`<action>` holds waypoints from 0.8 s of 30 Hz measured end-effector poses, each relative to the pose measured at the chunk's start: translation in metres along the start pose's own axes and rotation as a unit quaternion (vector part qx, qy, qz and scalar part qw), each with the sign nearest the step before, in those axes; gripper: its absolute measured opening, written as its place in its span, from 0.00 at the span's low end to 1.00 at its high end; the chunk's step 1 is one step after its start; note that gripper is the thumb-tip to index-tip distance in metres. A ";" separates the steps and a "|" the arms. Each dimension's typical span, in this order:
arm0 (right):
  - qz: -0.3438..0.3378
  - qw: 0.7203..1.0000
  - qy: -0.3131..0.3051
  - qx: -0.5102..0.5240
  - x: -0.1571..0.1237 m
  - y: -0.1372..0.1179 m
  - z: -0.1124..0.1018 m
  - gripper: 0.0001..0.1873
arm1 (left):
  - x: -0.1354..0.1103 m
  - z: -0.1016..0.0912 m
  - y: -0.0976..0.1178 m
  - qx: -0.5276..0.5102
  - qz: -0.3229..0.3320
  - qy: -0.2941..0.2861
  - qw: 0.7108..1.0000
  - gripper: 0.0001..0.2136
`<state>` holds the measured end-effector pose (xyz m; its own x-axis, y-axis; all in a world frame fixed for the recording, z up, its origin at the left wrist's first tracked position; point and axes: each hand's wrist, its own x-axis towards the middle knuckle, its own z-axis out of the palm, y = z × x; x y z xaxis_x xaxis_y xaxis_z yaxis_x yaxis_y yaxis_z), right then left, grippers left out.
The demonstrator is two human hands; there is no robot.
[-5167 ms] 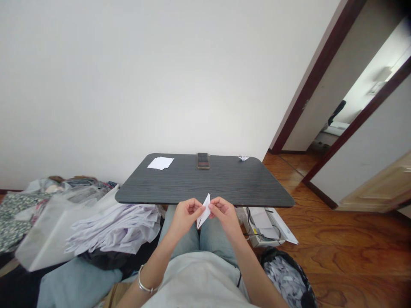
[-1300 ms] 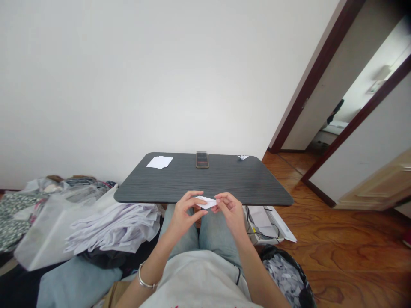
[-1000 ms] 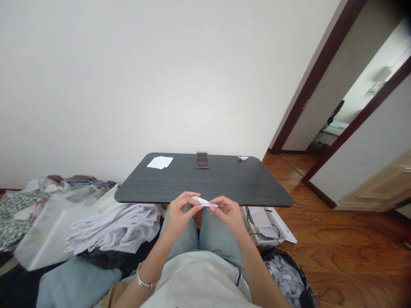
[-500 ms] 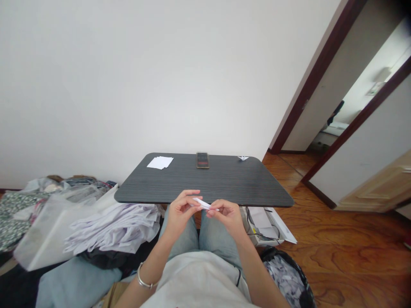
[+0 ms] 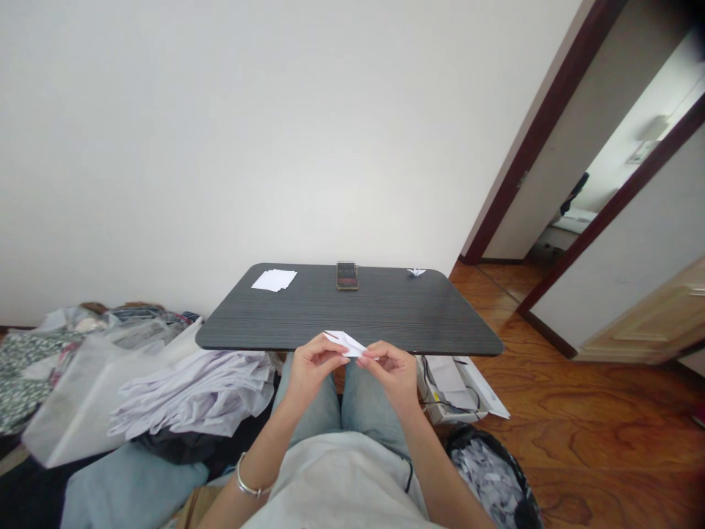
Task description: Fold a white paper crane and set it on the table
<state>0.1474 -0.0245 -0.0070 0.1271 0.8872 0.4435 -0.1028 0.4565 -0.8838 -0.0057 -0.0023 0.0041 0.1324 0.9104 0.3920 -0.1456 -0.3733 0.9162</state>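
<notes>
A small folded piece of white paper (image 5: 346, 342) is held over my lap, just in front of the near edge of the dark table (image 5: 396, 316). My left hand (image 5: 313, 365) pinches its left end between thumb and fingers. My right hand (image 5: 388, 366) pinches its right end. The paper lies nearly flat with a point rising toward the table. A silver bracelet (image 5: 245, 485) is on my left wrist.
On the table's far side lie a stack of white paper sheets (image 5: 274, 280), a phone (image 5: 346, 275) and a small folded paper figure (image 5: 417, 272). White cloth and bags (image 5: 187, 393) pile up at left. A box (image 5: 452, 386) and a bin of paper scraps (image 5: 490, 470) stand at right.
The paper stood upright between my hands five seconds ago; it now lies nearly flat. Over the last second my fingers shifted along it while it stayed over my lap.
</notes>
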 end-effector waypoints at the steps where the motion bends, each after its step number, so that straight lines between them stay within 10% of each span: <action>1: -0.002 1.000 -0.003 -0.007 0.000 0.000 0.000 0.03 | 0.000 0.001 0.000 -0.004 -0.010 0.005 1.000 0.05; 24: -0.078 0.996 -0.044 -0.026 -0.002 -0.002 0.002 0.03 | -0.002 0.000 0.006 0.021 0.009 -0.016 1.000 0.03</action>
<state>0.1452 -0.0267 -0.0060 0.0501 0.8098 0.5846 -0.0362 0.5864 -0.8092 -0.0073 -0.0063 0.0084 0.1609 0.8977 0.4103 -0.1079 -0.3972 0.9114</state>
